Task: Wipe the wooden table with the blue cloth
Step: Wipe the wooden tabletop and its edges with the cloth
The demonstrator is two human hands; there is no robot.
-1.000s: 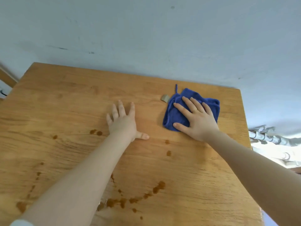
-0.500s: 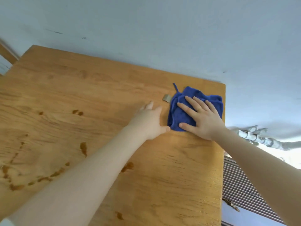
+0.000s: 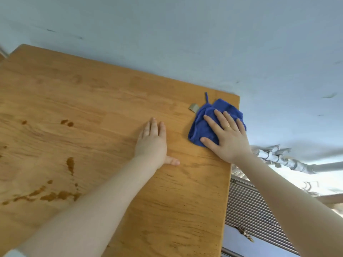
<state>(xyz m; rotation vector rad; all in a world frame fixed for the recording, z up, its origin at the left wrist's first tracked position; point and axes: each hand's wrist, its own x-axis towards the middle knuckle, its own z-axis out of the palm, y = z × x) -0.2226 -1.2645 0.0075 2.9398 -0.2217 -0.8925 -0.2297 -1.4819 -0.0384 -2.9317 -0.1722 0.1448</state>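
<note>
1. The blue cloth (image 3: 201, 127) lies bunched on the wooden table (image 3: 104, 101), close to the table's far right corner, at about two o'clock from the middle of the top. A thin loop of the cloth sticks out toward twelve o'clock, and a small grey tag (image 3: 193, 108) peeks out at its eleven o'clock edge.
2. The right hand (image 3: 225, 138) lies flat on the cloth, fingers straight and spread, pressing down rather than gripping. The fingers (image 3: 220, 119) point toward eleven o'clock across the cloth; the thumb sits at its six o'clock edge. A ring shows on one finger.
3. The left hand (image 3: 153, 143) rests palm-down on bare wood at nine o'clock from the cloth, near it but apart, fingers straight and together, thumb out toward four o'clock. It holds nothing.
4. Step in hand, as I judge it: wiping is under way at the far right corner, with the left hand bracing.
5. Brown spills (image 3: 55, 195) lie well apart from the cloth, toward eight o'clock, with more drops (image 3: 67, 122) at nine o'clock.
6. The next move likely calls for sliding the pressed cloth toward eight o'clock over those spills, keeping the palm flat so the cloth does not roll up.
</note>
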